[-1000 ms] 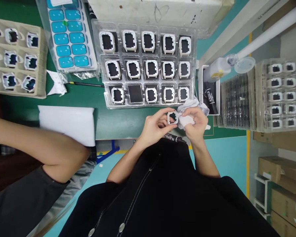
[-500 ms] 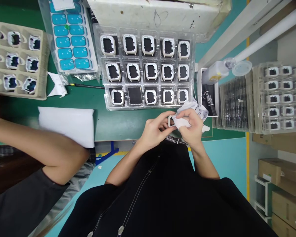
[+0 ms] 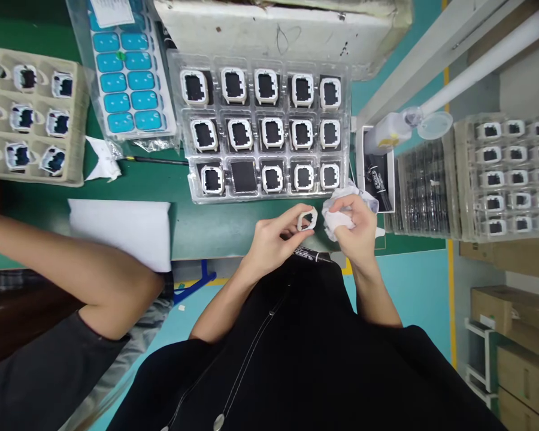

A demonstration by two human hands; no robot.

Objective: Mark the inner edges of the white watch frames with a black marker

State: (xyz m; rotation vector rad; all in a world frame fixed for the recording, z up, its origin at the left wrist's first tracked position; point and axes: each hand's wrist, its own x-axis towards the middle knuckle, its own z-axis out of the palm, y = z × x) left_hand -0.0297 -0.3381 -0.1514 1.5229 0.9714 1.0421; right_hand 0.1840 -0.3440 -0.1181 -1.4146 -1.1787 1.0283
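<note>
Between thumb and fingers, my left hand (image 3: 273, 239) grips a small white watch-case frame (image 3: 307, 219) by its edge, its opening facing up. To its right, my right hand (image 3: 357, 230) is closed around a crumpled white cloth (image 3: 340, 221), a short gap away from the frame. Beyond both hands lies a clear plastic tray (image 3: 260, 197) holding rows of similar white frames on dark pads. One pocket in its near row shows only a dark pad (image 3: 243, 176). A black marker pen (image 3: 312, 255) lies at the table edge below my hands.
At left, a co-worker's arm (image 3: 72, 263) reaches over a white sheet (image 3: 121, 230) and a beige pulp tray (image 3: 81, 120). A bagged sheet of blue pieces (image 3: 128, 90) lies beside it. On the right stand a white box (image 3: 390, 179) with a bottle (image 3: 388, 134) and stacked trays (image 3: 431, 185).
My right hand and the cloth have moved right, away from the frame. The frame in my left hand has turned, so its opening now shows more fully.
</note>
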